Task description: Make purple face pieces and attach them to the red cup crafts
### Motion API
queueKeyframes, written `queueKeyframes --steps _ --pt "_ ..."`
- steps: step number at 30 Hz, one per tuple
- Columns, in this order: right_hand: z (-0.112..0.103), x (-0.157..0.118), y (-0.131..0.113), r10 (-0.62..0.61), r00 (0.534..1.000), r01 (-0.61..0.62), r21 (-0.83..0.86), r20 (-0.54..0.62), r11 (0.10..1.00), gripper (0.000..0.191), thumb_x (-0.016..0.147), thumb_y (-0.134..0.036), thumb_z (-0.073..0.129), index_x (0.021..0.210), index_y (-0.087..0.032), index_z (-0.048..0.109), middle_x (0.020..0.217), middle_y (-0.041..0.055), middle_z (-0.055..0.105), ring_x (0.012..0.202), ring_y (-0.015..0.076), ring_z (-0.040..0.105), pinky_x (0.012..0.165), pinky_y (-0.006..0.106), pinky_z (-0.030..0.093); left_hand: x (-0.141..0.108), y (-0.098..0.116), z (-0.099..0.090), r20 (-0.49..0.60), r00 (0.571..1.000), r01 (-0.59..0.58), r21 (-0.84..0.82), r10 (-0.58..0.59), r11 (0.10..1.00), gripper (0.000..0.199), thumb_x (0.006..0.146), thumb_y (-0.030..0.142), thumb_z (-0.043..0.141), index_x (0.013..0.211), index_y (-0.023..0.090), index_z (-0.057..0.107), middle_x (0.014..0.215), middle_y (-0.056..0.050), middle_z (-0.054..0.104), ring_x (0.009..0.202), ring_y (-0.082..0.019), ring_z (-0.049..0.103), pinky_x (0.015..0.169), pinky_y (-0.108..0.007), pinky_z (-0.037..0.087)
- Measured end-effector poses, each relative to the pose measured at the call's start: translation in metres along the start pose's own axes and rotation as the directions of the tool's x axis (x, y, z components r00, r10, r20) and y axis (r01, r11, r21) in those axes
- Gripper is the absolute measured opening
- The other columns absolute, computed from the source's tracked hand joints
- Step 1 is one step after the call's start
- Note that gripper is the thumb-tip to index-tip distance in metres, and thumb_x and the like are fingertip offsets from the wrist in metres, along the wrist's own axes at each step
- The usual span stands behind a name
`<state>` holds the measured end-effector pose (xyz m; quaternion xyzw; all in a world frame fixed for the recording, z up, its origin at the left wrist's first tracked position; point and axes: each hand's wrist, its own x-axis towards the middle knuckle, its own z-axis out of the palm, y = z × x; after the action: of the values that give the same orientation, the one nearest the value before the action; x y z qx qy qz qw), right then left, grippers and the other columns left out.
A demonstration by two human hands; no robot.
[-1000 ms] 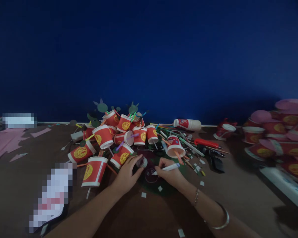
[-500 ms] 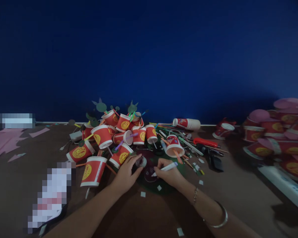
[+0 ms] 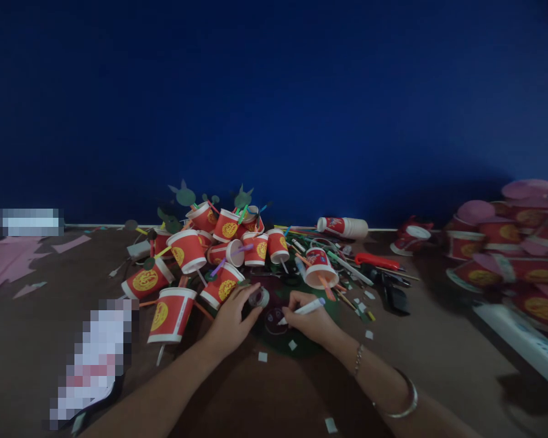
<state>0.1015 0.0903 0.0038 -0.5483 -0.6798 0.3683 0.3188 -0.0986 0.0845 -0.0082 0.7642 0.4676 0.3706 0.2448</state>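
Clock read from the dark disc (image 3: 275, 328), twelve toward the wall (image 3: 274, 109).

Right hand (image 3: 308, 313): fingers clamped together on a marker (image 3: 311, 306), smooth white barrel, lilac end, slanting up toward two o'clock. Its tip is at the disc, which is thin, round, dark, with pale curved lines on it. The disc lies flat between the hands, over a dark green sheet (image 3: 308, 348) with a rounded edge. Wrist carries a linked chain (image 3: 358, 359) and a smooth silvery bangle (image 3: 411, 398).

Left hand (image 3: 235, 319): thumb and forefinger apart, curved to either side of a small, glassy round piece (image 3: 259, 297) just off the disc at eleven; cannot tell whether they press on it.

Ten to twelve: a jumbled heap of paper cups (image 3: 187, 250), red with yellow round prints and white rims, plastic straws poking out; green cut-paper heads (image 3: 185, 196) with pointed ears above. One: nested cups (image 3: 342, 227) on their side. Two: a glossy red handle (image 3: 377, 261), black tool (image 3: 395, 298) beside it. Also toward two, more red cups (image 3: 497, 274) with pink paper discs (image 3: 476, 212); nearer three, a white plastic power strip (image 3: 520, 340).

Ten: flat pink paper (image 3: 9, 261), jagged edges. Small white squares (image 3: 262, 357) dot the brown table (image 3: 237, 401), one at seven.
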Motion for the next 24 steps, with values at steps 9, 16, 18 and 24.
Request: queueKeyframes --steps 9,16,18,24 --pt "0.0007 -0.0003 0.0024 0.006 1.000 -0.006 0.033 0.003 0.999 0.023 0.066 -0.020 0.055 0.050 -0.021 0.038 0.042 -0.0062 0.047 0.040 0.0084 0.041 0.040 0.019 0.028 0.0002 0.0007 0.0001 -0.005 1.000 -0.010 -0.001 0.010 1.000 0.039 0.084 0.028 0.051 0.122 0.022 0.048 0.117 -0.010 0.057 0.110 -0.024 0.050 0.095 -0.046 0.041" --pt "-0.0001 -0.0004 -0.0010 0.005 1.000 -0.005 0.021 -0.008 1.000 0.022 0.066 -0.020 0.054 0.050 -0.021 0.040 0.042 -0.0060 0.047 0.040 0.0083 0.041 0.040 0.019 0.028 0.0004 -0.0014 0.0005 -0.010 1.000 -0.022 0.007 0.022 1.000 0.039 0.084 0.028 0.051 0.123 0.023 0.048 0.118 -0.009 0.057 0.112 -0.024 0.050 0.097 -0.046 0.040" --pt "-0.0003 -0.0004 -0.0013 0.015 1.000 -0.015 0.013 -0.005 1.000 0.021 0.065 -0.020 0.054 0.049 -0.021 0.040 0.041 -0.0060 0.046 0.040 0.0084 0.040 0.040 0.019 0.028 0.0004 -0.0013 0.0003 -0.005 1.000 -0.014 0.011 0.014 1.000 0.039 0.084 0.028 0.051 0.123 0.022 0.048 0.117 -0.009 0.057 0.112 -0.023 0.050 0.097 -0.046 0.040" --pt "0.0000 -0.0001 0.0010 -0.001 1.000 0.001 0.021 0.002 1.000 0.022 0.066 -0.022 0.055 0.050 -0.020 0.040 0.042 -0.0064 0.046 0.041 0.0081 0.039 0.039 0.018 0.028 0.0002 -0.0010 0.0000 -0.012 1.000 -0.013 0.014 0.013 1.000 0.039 0.084 0.028 0.052 0.122 0.022 0.049 0.117 -0.009 0.057 0.112 -0.023 0.051 0.096 -0.044 0.040"
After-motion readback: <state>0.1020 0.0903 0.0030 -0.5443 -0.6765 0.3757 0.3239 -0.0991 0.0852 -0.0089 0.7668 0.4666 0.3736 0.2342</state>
